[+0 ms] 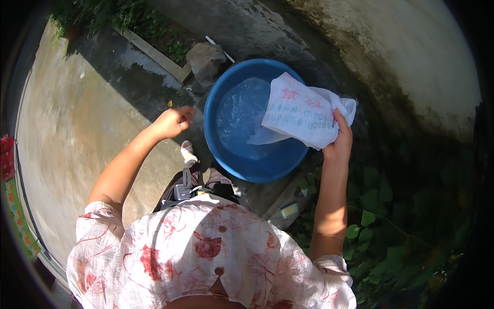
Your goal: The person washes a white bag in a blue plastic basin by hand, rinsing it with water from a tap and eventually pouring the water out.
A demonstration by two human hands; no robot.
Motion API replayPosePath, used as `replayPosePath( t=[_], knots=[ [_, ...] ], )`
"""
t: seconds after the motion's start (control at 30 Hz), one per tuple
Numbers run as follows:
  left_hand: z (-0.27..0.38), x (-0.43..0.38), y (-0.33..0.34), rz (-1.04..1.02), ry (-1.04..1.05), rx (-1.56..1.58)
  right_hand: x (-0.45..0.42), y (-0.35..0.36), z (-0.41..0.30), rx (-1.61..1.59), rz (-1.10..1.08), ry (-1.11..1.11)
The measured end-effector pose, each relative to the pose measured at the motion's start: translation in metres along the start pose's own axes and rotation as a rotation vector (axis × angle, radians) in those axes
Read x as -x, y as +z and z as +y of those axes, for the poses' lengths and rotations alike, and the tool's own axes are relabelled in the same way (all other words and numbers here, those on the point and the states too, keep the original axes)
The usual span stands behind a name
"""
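Observation:
My right hand (pixel 340 135) grips the gathered edge of a white cloth sack (pixel 297 108) that bears faded red and green writing. The sack hangs over the right side of a round blue plastic basin (pixel 211 131). Its lower part reaches down towards the water (pixel 235 112) inside, where the surface looks rippled. To the left of the basin, my left hand (pixel 175 121) is in the air, loosely curled with the thumb apart, and nothing shows in it.
A pale bar of soap (pixel 290 210) lies in a dish on a ledge near my right side. A rock (pixel 205 60) and a white pipe (pixel 220 49) are behind the basin. Leafy plants (pixel 364 228) grow at right, below a stained wall (pixel 401 58). Concrete ground (pixel 58 127) spreads left.

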State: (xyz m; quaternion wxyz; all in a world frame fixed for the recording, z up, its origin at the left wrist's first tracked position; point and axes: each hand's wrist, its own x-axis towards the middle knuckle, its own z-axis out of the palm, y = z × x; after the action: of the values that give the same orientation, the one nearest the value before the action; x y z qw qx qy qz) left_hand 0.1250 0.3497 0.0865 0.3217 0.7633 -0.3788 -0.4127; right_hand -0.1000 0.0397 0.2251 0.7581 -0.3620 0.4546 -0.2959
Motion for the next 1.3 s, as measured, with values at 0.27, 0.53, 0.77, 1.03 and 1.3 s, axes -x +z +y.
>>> replayPosePath(
  t=[0.27,0.53,0.77,1.03,1.3],
  knots=[
    [0.047,-0.086,0.134,-0.13,0.301,-0.29,0.091,0.027,-0.077,0.191,-0.303,-0.375],
    [0.053,-0.069,0.126,-0.09,0.281,-0.013,0.091,-0.006,-0.091,-0.467,-0.38,-0.123],
    [0.119,-0.093,0.167,0.311,0.563,0.059,0.101,0.055,-0.056,-0.558,-0.358,-0.013],
    [0.213,-0.06,0.102,0.43,0.551,0.05,0.118,0.058,-0.065,-0.631,-0.403,-0.156],
    [0.248,-0.057,0.062,0.307,0.919,0.537,0.099,0.034,-0.043,-0.227,-0.242,-0.165]
  ],
)
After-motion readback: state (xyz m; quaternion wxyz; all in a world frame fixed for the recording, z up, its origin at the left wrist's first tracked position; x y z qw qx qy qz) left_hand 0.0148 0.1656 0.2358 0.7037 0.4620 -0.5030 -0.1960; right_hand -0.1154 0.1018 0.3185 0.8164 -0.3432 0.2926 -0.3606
